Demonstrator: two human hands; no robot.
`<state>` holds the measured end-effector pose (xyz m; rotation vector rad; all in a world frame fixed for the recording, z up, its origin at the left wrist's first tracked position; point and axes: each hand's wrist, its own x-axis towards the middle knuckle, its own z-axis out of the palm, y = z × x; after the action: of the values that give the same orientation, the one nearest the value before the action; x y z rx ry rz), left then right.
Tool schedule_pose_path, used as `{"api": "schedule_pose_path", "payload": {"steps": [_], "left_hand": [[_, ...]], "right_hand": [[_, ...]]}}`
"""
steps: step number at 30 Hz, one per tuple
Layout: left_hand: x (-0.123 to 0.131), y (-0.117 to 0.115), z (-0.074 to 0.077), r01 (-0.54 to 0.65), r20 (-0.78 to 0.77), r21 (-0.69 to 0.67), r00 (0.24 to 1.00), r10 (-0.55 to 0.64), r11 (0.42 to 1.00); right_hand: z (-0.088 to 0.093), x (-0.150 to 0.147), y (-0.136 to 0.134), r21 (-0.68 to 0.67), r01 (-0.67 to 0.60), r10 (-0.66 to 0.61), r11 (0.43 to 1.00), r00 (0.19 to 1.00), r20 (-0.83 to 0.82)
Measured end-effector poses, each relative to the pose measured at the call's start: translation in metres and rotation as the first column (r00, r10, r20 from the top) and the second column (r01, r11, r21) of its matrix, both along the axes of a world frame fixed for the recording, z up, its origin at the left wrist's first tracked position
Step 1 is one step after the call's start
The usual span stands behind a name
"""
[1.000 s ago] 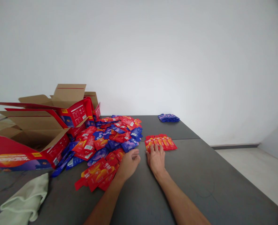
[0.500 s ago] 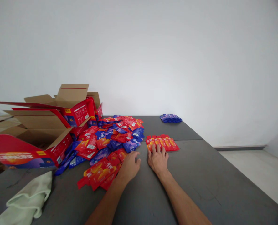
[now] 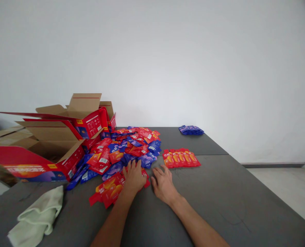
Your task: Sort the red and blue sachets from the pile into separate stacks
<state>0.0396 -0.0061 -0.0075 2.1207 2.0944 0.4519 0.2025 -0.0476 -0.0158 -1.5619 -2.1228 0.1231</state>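
My left grip (image 3: 135, 176) lies palm down on the loose red sachets (image 3: 107, 188) at the near end of the heap, fingers loosely spread; none seems closed on a sachet. Those sachets run left from under it, long axes slanting from near-left to far-right, roughly crossing my forearm. Left is clearly the nearer grip.

Right grip (image 3: 163, 181): empty, half-open, fingers and thumb apart, low over the bench (image 3: 209, 199) just right of the left one. Ahead and right of its fingertips, a small gap off: overlapping row of red sachets (image 3: 181, 158), about five, fronts up, long axes pointing away from me.

Beyond the left grip, mixed heap of red and blue sachets (image 3: 126, 145). Far ahead of the right grip, a blue sachet stack (image 3: 191, 130). Left of the left grip, open red carton (image 3: 39, 168); nearer me, pale green cloth (image 3: 40, 216).

Writing: white Chinese characters on the sachet fronts, orange fruit-like print; barcode panels on some turned backs. Carton carries large white lettering, a yellow label. No brand legible to me.
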Motion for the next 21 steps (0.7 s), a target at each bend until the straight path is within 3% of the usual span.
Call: {"api": "schedule_pose_path", "payload": {"steps": [5, 12, 21], "left_hand": [[-0.004, 0.001, 0.002, 0.001, 0.035, -0.053, 0.999, 0.001, 0.999], [-0.003, -0.003, 0.008, 0.014, 0.076, 0.003, 0.997, -0.014, 1.0], [-0.012, -0.003, 0.016, 0.002, 0.031, -0.016, 1.0, -0.002, 1.0]], "right_hand": [[0.002, -0.007, -0.009, -0.069, -0.104, 0.103, 0.992, 0.994, -0.021], [0.009, -0.007, -0.01, -0.15, -0.105, 0.106, 0.983, 0.994, -0.001], [0.01, -0.002, -0.009, -0.131, -0.172, 0.163, 0.976, 0.984, -0.075]]}}
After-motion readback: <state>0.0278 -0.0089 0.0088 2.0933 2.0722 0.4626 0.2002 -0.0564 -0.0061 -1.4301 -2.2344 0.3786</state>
